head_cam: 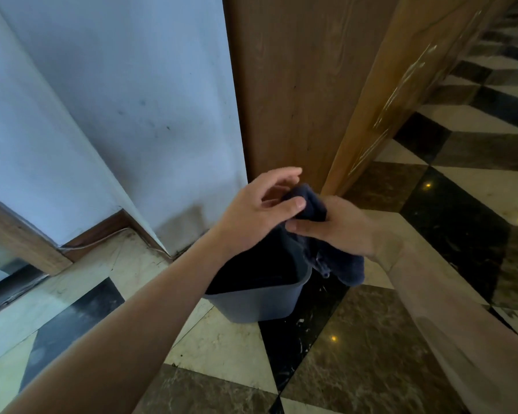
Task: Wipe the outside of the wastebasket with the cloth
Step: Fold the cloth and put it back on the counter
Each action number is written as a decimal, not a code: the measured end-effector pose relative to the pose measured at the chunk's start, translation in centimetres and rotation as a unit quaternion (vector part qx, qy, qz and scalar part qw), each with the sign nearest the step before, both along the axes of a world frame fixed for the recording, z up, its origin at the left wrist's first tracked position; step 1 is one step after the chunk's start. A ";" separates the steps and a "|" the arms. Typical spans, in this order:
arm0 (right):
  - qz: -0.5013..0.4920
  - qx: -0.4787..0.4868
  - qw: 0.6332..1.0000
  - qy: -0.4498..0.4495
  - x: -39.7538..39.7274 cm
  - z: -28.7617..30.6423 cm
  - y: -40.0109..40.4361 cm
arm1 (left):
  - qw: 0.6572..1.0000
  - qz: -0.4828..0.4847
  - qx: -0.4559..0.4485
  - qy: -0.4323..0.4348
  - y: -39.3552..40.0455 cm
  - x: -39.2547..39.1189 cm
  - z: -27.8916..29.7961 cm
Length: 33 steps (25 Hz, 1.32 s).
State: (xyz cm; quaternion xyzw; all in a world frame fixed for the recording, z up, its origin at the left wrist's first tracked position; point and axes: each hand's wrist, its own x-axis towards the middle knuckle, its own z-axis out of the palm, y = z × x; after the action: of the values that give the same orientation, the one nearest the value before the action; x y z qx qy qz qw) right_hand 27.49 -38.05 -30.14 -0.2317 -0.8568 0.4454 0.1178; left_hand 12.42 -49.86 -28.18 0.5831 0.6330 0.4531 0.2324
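A dark grey wastebasket (260,303) stands on the tiled floor below my hands, its open mouth facing up. A dark blue cloth (338,261) is bunched above the basket's right rim and hangs down past it. My right hand (338,228) grips the cloth from the right, thumb across its upper part. My left hand (260,210) is at the top of the cloth, thumb pressed on it and fingers loosely curled above. Both hands hover over the basket without touching it.
A white wall (117,115) and wooden skirting (99,231) stand behind the basket on the left. A brown wooden panel (293,85) rises straight behind it. The floor has black, cream and brown marble tiles (371,339).
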 end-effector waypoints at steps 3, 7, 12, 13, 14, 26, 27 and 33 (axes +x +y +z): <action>0.052 -0.006 0.998 -0.028 0.4 10.1 -0.6 | 0.998 -0.021 -0.003 0.057 0.8 1.1 9.7; 0.052 -0.034 0.997 -0.043 0.7 24.0 -0.9 | 0.994 0.030 0.034 0.094 0.5 1.6 23.4; 0.056 -0.069 0.995 -0.038 1.7 40.6 -2.0 | 0.985 0.049 0.094 0.138 -1.0 2.2 39.7; 0.051 -0.066 0.996 -0.036 2.1 43.3 -2.2 | 0.981 0.056 0.105 0.152 -1.3 2.2 42.5; 0.043 -0.057 0.997 -0.039 2.4 46.2 -2.3 | 0.978 0.062 0.113 0.161 -1.6 2.3 45.3; -0.060 0.158 0.982 -0.081 5.9 64.4 -3.3 | 0.975 0.097 0.160 0.124 -2.8 0.7 61.8; -0.080 0.181 0.976 -0.087 6.2 64.9 -3.1 | 0.973 0.111 0.161 0.124 -2.7 0.2 62.0; -0.186 0.199 0.962 0.015 5.4 66.2 -3.3 | 0.969 0.135 0.178 0.108 -3.2 -2.5 62.8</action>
State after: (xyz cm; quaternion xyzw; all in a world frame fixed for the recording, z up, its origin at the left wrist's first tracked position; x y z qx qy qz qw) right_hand 32.84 -41.35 36.09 -0.3527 -0.8679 0.2397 0.2548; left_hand 9.88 -53.03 34.57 0.5700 0.6361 0.5200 -0.0080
